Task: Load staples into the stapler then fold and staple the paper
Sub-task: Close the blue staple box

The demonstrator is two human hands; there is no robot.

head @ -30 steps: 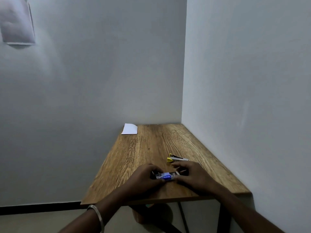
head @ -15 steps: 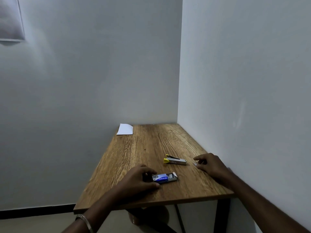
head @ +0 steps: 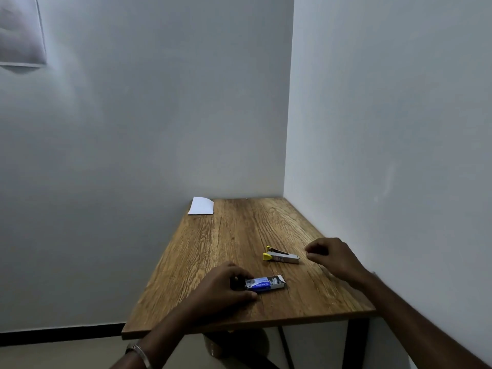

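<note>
Left hand [head: 225, 284] is gripping the staple box [head: 265, 283] by its left end, the box lying open-ended near the table's [head: 229, 235] front edge. Right hand [head: 330, 255] is hanging curled beside the stapler [head: 281, 257], just off its right end; whether it's pinching anything, I cannot tell. Paper [head: 201, 206] is sitting at the far left corner.

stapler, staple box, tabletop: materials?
Stapler: apparently bare metal body, dull grey sheen, with a yellow, likely plastic, end. Staple box: printed cardboard, going by its open end flap. Tabletop: wood grain, matte; solid or laminate unclear.
</note>
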